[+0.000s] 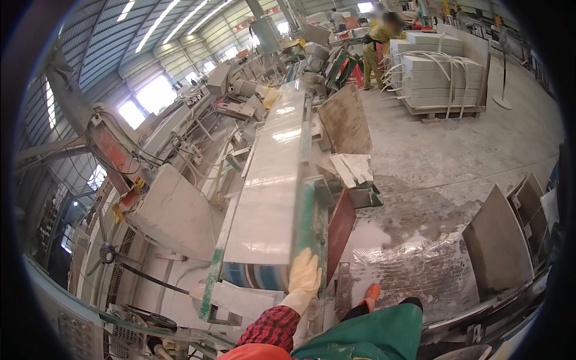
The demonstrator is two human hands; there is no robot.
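My left hand [305,273], in a cream rubber glove, reaches forward from a red-and-black checked sleeve. Its fingers are stretched out beside the near right corner of a long, pale, glossy stone slab [264,210]; from here I cannot tell whether they touch its edge. The slab lies lengthwise on a conveyor, whose blue striped belt [257,276] shows under its near end. Along the slab's right side, close to my fingers, runs the conveyor's green side frame [307,216]. My right hand is out of view.
Boards and stone offcuts [351,169] lean along the conveyor's right side. Wet floor [408,258] borders my orange shoe [372,296]. Dark slabs [498,240] stand at right. Farther back, a person [375,48] stands beside strapped pale slabs [441,81]. A black-bladed fan [108,253] is at left.
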